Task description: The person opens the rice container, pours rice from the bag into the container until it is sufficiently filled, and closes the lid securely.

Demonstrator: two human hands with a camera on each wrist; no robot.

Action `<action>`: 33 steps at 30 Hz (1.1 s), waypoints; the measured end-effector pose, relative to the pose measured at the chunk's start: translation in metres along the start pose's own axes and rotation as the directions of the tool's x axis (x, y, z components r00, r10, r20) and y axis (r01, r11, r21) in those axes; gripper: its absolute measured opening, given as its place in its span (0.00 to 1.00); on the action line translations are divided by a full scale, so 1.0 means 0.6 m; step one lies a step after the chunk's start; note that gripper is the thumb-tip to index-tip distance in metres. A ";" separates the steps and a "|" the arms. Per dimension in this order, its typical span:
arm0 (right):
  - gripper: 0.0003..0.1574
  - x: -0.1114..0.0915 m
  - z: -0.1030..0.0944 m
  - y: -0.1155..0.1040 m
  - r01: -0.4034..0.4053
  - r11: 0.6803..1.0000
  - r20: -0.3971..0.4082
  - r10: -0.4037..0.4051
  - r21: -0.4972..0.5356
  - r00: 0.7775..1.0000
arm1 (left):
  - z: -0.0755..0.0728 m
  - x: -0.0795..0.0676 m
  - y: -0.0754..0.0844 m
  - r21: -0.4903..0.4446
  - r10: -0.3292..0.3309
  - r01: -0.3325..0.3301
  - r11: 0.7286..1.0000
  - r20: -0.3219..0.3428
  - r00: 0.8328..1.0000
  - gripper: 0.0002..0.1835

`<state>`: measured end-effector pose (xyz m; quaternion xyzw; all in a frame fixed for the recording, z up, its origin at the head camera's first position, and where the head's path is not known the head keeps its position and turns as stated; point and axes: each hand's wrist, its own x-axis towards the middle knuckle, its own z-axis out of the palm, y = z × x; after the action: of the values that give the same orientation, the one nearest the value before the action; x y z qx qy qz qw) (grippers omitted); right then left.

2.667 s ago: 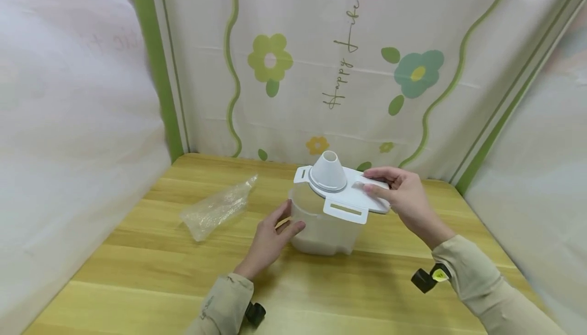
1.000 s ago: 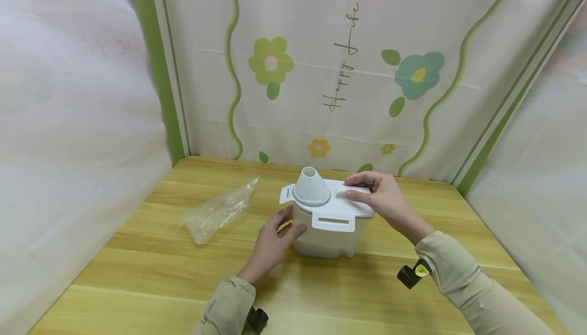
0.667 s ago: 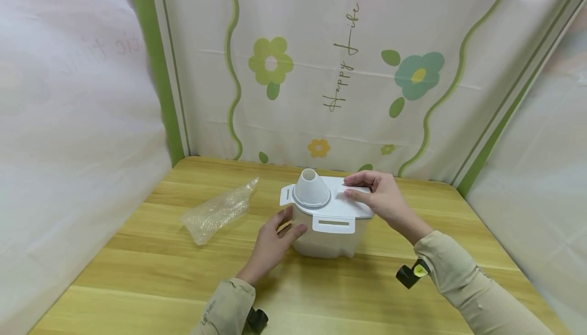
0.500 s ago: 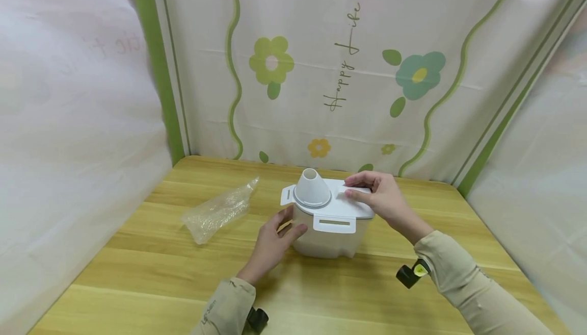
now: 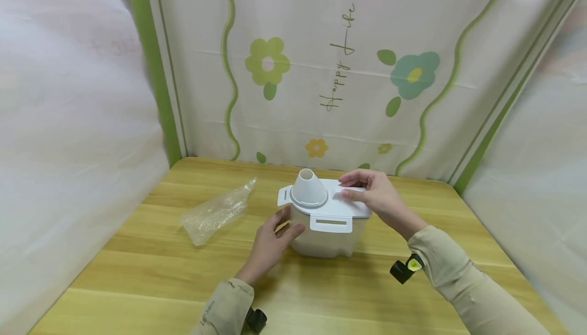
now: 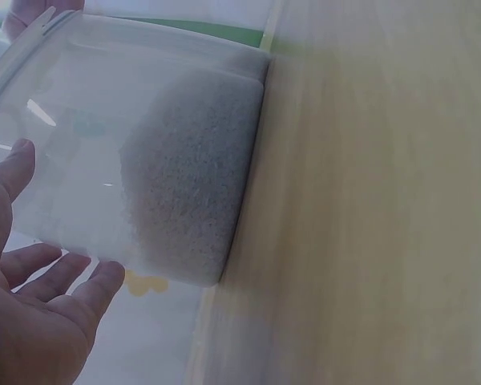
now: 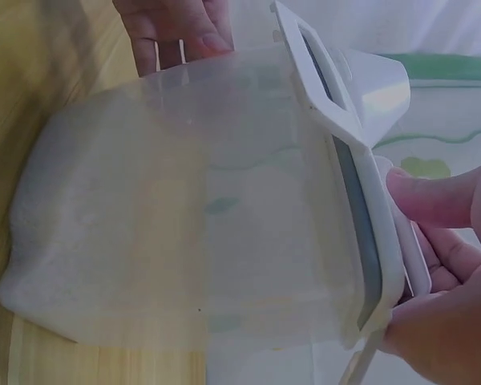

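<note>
A clear plastic container (image 5: 323, 243) stands upright on the table, with rice-like white grains (image 6: 188, 176) at its bottom. Its white lid (image 5: 341, 207) sits over the rim, carrying a cone-shaped spout (image 5: 307, 189) at the left end. Slotted side clips (image 5: 331, 228) stick outward from the lid. My left hand (image 5: 270, 240) holds the container's left end, thumb in front and fingers behind. At the lid's right part my right hand (image 5: 376, 192) pinches a raised white tab (image 7: 405, 233), its thumb on one face and fingers on the other.
A crumpled clear plastic bag (image 5: 217, 215) lies on the wooden table (image 5: 137, 268) to the left. Patterned fabric (image 5: 202, 70) hangs behind the table and along both sides.
Since the oldest frame, my right hand has moved the lid left and down from an offset position onto the container. The left hand keeps its hold. Little differs over the last second.
</note>
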<state>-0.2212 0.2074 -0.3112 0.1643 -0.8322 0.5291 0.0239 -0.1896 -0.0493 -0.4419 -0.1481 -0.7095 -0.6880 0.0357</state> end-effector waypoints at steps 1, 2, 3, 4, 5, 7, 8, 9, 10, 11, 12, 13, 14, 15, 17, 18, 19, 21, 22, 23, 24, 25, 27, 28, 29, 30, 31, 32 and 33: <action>0.19 0.001 0.001 0.000 -0.001 1.000 -0.001 0.001 -0.001 1.000 | -0.001 0.000 -0.001 -0.002 0.000 0.000 1.000 0.001 1.000 0.40; 0.19 0.002 0.001 0.000 -0.001 1.000 -0.002 0.001 -0.002 1.000 | -0.001 0.001 -0.002 -0.004 0.001 -0.001 1.000 0.005 1.000 0.40; 0.19 0.002 0.001 0.001 -0.001 1.000 -0.002 0.001 0.001 1.000 | -0.002 0.001 -0.002 -0.004 -0.003 0.003 1.000 0.006 1.000 0.40; 0.19 0.003 0.000 0.002 0.000 1.000 -0.002 0.000 0.005 1.000 | -0.002 0.002 -0.002 -0.004 -0.006 0.006 1.000 0.008 1.000 0.39; 0.19 0.003 -0.001 0.002 -0.001 1.000 -0.004 0.001 0.011 1.000 | -0.001 0.002 -0.002 -0.003 -0.004 0.004 1.000 0.013 1.000 0.39; 0.19 0.002 -0.002 0.004 0.002 1.000 -0.007 -0.002 0.014 1.000 | -0.001 0.003 -0.002 0.001 -0.003 0.003 1.000 0.018 1.000 0.39; 0.19 0.002 -0.002 0.005 0.005 1.000 -0.008 -0.005 0.017 1.000 | -0.001 0.003 -0.002 0.002 -0.001 0.001 1.000 0.019 1.000 0.39; 0.19 0.001 -0.002 0.005 0.009 1.000 -0.011 -0.009 0.018 1.000 | -0.001 0.003 -0.002 0.004 -0.001 0.001 1.000 0.018 1.000 0.39; 0.19 0.000 -0.001 0.006 0.019 1.000 -0.016 -0.019 0.014 1.000 | -0.001 0.003 -0.002 0.004 0.000 0.000 1.000 0.016 1.000 0.39; 0.19 -0.001 0.000 0.007 0.029 1.000 -0.023 -0.028 0.008 0.999 | -0.001 0.003 -0.003 0.007 0.001 -0.001 1.000 0.014 1.000 0.39; 0.18 -0.003 0.001 0.009 0.042 0.999 -0.032 -0.041 0.003 0.999 | -0.001 0.003 -0.003 0.008 0.001 -0.001 1.000 0.012 1.000 0.39; 0.17 -0.005 0.003 0.010 0.058 0.998 -0.045 -0.058 -0.004 0.997 | -0.001 0.003 -0.003 0.011 0.001 -0.001 1.000 0.012 1.000 0.39; 0.16 -0.007 0.005 0.013 0.077 0.997 -0.059 -0.078 -0.015 0.995 | -0.001 0.002 -0.003 0.012 0.002 -0.002 1.000 0.011 1.000 0.39; 0.16 -0.010 0.007 0.016 0.098 0.995 -0.075 -0.100 -0.027 0.992 | -0.001 0.002 -0.002 0.014 0.002 -0.002 1.000 0.011 1.000 0.39; 0.16 -0.017 0.011 0.023 0.134 0.991 -0.117 -0.137 -0.028 0.984 | -0.001 0.001 -0.001 0.018 0.003 -0.003 1.000 0.013 1.000 0.39; 0.17 -0.021 0.012 0.026 0.151 0.988 -0.141 -0.152 -0.016 0.978 | -0.001 0.001 0.000 0.019 0.001 -0.002 1.000 0.014 1.000 0.40; 0.19 -0.026 0.012 0.030 0.159 0.987 -0.164 -0.157 -0.001 0.974 | -0.001 0.000 0.000 0.020 0.002 -0.002 1.000 0.016 1.000 0.40; 0.22 -0.038 0.013 0.036 0.162 0.986 -0.205 -0.151 0.039 0.967 | 0.000 -0.001 0.000 0.023 0.000 0.000 1.000 0.018 1.000 0.40; 0.25 -0.044 0.012 0.040 0.157 0.986 -0.224 -0.140 0.059 0.965 | 0.001 -0.001 -0.001 0.022 -0.004 0.003 1.000 0.018 1.000 0.40; 0.27 -0.050 0.012 0.042 0.145 0.987 -0.232 -0.124 0.075 0.965 | 0.001 -0.002 -0.001 0.020 -0.007 0.007 1.000 0.017 1.000 0.40; 0.28 -0.055 0.012 0.045 0.135 0.987 -0.236 -0.111 0.088 0.965 | 0.001 -0.003 -0.002 0.017 -0.011 0.011 1.000 0.015 1.000 0.40; 0.30 -0.059 0.011 0.047 0.119 0.989 -0.236 -0.095 0.092 0.967 | 0.001 -0.004 -0.003 0.016 -0.014 0.014 1.000 0.013 1.000 0.40; 0.32 -0.066 0.011 0.050 0.100 0.992 -0.239 -0.080 0.073 0.968 | 0.001 -0.004 -0.004 0.012 -0.020 0.020 1.000 0.008 1.000 0.40; 0.33 -0.067 0.011 0.051 0.097 0.993 -0.242 -0.079 0.064 0.967 | 0.000 -0.004 -0.005 0.012 -0.020 0.020 1.000 0.006 1.000 0.40; 0.34 -0.068 0.012 0.052 0.097 0.994 -0.244 -0.081 0.055 0.966 | 0.000 -0.003 -0.005 0.015 -0.018 0.017 1.000 0.005 1.000 0.40; 0.34 -0.068 0.013 0.053 0.099 0.994 -0.254 -0.086 0.042 0.964 | 0.000 -0.002 -0.005 0.019 -0.016 0.015 1.000 0.003 1.000 0.40; 0.34 -0.067 0.014 0.054 0.101 0.994 -0.264 -0.089 0.032 0.961 | -0.001 -0.001 -0.004 0.022 -0.009 0.009 1.000 0.003 1.000 0.40; 0.34 -0.067 0.015 0.055 0.101 0.995 -0.273 -0.091 0.023 0.958 | -0.001 0.000 -0.004 0.027 -0.005 0.005 1.000 0.005 1.000 0.39; 0.34 -0.068 0.017 0.056 0.097 0.995 -0.279 -0.087 0.022 0.956 | -0.001 0.001 -0.004 0.032 -0.001 0.001 0.999 0.007 1.000 0.39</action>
<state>-0.1914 0.2215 -0.3537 0.1273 -0.8026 0.5599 0.1618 -0.1909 -0.0498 -0.4438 -0.1496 -0.7207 -0.6759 0.0353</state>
